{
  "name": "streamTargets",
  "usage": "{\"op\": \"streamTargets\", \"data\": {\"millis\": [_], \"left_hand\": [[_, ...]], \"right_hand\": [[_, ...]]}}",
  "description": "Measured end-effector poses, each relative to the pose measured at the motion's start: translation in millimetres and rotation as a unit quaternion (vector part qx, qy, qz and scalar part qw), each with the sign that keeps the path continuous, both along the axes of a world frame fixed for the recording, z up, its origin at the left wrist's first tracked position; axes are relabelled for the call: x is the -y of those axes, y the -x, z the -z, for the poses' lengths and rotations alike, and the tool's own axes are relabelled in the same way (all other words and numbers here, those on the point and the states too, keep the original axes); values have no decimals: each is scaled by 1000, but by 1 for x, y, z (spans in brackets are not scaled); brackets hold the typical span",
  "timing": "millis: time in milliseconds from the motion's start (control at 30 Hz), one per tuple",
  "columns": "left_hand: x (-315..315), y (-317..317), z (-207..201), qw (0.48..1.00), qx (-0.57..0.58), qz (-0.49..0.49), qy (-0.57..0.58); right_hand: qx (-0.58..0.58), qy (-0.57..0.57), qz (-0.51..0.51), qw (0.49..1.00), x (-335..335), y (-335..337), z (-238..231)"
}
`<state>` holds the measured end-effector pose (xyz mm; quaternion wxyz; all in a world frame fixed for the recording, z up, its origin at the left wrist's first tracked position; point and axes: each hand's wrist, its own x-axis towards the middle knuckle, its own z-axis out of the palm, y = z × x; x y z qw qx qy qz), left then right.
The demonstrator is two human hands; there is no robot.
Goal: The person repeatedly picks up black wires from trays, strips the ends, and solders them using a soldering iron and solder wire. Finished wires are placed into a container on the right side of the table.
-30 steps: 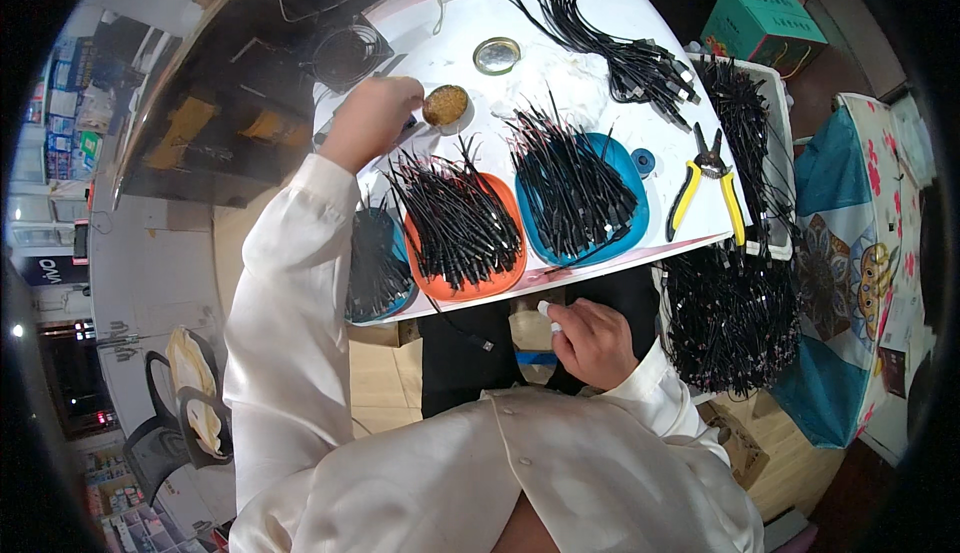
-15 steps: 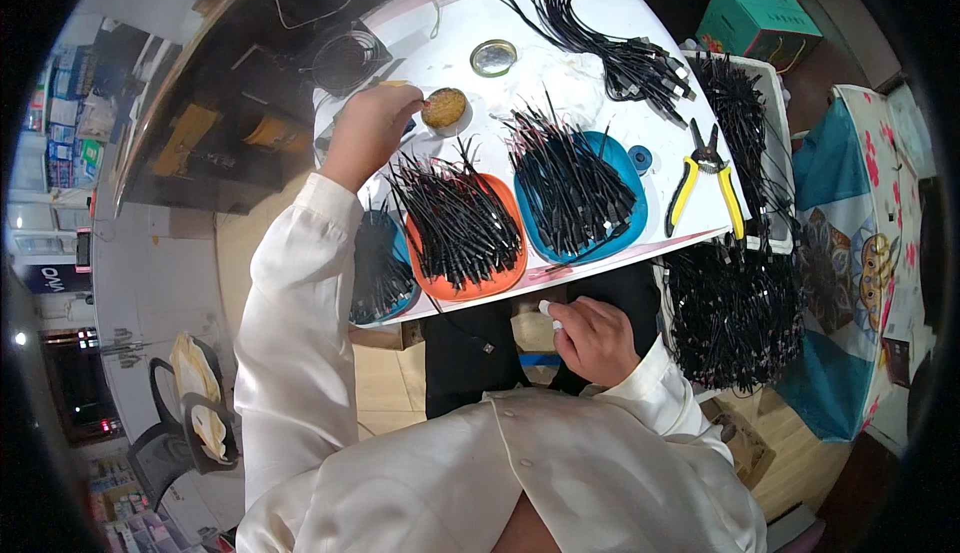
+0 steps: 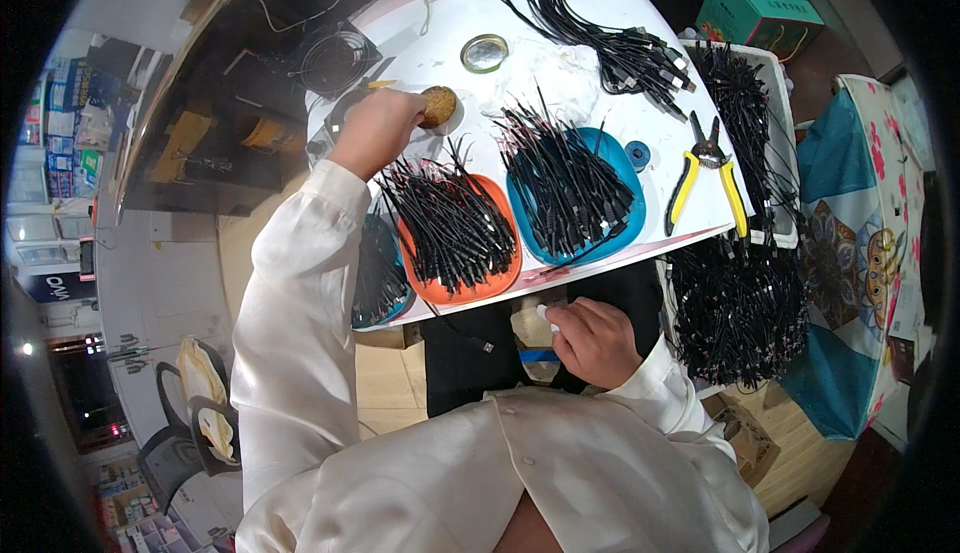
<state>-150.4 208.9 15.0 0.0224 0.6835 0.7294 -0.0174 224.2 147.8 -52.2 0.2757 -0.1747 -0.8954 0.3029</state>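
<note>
My left hand (image 3: 380, 129) reaches over the far left of the table, its fingers pinched together beside a round brown, grainy cake in a shallow tin (image 3: 438, 107). What it pinches is hidden. A small yellow piece (image 3: 382, 84) shows just beyond the knuckles. Near my lap, my right hand (image 3: 595, 343) is curled, with white coverings or bits at its fingertips; anything inside it is hidden. Between my hands, black cables (image 3: 455, 233) with bared ends fill an orange tray (image 3: 505, 283). More cables (image 3: 568, 193) fill a blue tray (image 3: 628, 233), and another blue tray (image 3: 405, 305) sits partly under my left sleeve.
Yellow-handled wire strippers (image 3: 708, 173) lie at the table's right. An open round tin (image 3: 484, 54) and a cable bundle (image 3: 640, 58) lie farther back. White crates (image 3: 784, 158) of cables stand on the right, near a green box (image 3: 760, 11). One cable's plug (image 3: 487, 347) hangs over the front edge.
My left hand has shifted slightly right, closer to the brown cake, and its fingertips are now less visible. My right hand has barely moved. The whole view has shifted slightly.
</note>
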Motion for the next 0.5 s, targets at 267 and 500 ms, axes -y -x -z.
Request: {"op": "streamTargets", "data": {"millis": [267, 500], "left_hand": [[8, 1, -27, 996, 57, 5, -63], [50, 54, -60, 953, 207, -187, -117]], "right_hand": [[-7, -18, 2, 1000, 0, -1, -1], [3, -4, -4, 1000, 2, 0, -2]]}}
